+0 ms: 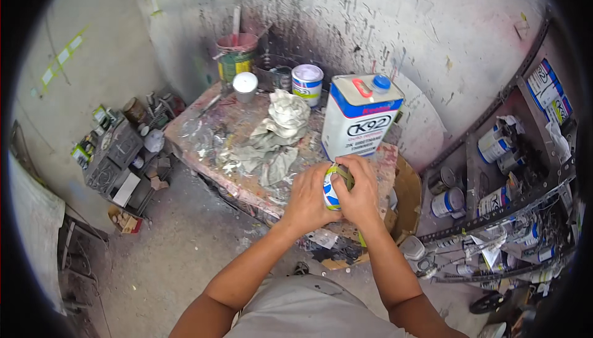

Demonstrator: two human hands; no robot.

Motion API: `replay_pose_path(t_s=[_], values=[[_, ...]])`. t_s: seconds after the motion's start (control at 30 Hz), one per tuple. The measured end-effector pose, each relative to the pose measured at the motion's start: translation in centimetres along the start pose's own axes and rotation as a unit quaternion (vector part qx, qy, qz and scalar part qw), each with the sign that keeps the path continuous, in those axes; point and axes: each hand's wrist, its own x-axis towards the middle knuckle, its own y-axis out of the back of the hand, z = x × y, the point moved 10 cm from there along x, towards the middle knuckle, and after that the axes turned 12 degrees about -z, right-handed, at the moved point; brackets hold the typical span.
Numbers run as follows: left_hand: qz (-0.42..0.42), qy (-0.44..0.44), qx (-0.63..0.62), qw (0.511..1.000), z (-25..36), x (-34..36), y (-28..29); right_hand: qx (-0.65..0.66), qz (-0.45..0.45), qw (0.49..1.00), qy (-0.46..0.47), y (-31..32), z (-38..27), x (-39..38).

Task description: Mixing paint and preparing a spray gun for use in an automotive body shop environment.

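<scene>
Between my two hands is a small can (331, 197) with a white, blue and yellow-green label, held above the near right part of the paint-stained worktable (204, 143). My left hand (307, 197) wraps round its left side. My right hand (360, 191) is closed on the right side, with fingers over the upper part, so the top is mostly hidden. Just beyond my hands stands a large rectangular thinner tin (360, 119) with a blue cap. A crumpled whitish cloth (281, 131) lies to the left of the tin.
Along the table's back are a paint-smeared bucket (236, 60), a white-topped cup (245, 88) and an open paint can (307, 85). Metal shelves (494, 221) crowded with cans stand at right. A cluttered dark cart (120, 153) is at left, and a cardboard box (407, 196) sits beside the table.
</scene>
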Motion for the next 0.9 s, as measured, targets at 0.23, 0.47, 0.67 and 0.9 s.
replay_pose_path(t_s=[0.23, 0.47, 0.67, 0.9], values=[[-0.037, -0.055, 0.056, 0.996, 1.7, 1.6, -0.6, 0.007, 0.025, 0.999, -0.047, 1.6, 1.8, -1.8], [-0.069, -0.081, 0.080, 0.991, 2.8, 1.7, -1.4, 0.007, 0.038, 0.989, -0.141, 2.2, 2.2, -4.0], [-0.124, -0.110, 0.101, 0.981, 3.9, 2.4, -2.5, 0.017, 0.038, 0.987, -0.154, 2.9, 3.1, -5.2], [-0.155, -0.132, 0.115, 0.972, 4.5, 2.6, -3.6, 0.094, 0.030, 0.975, -0.197, 2.9, 5.1, -6.6]])
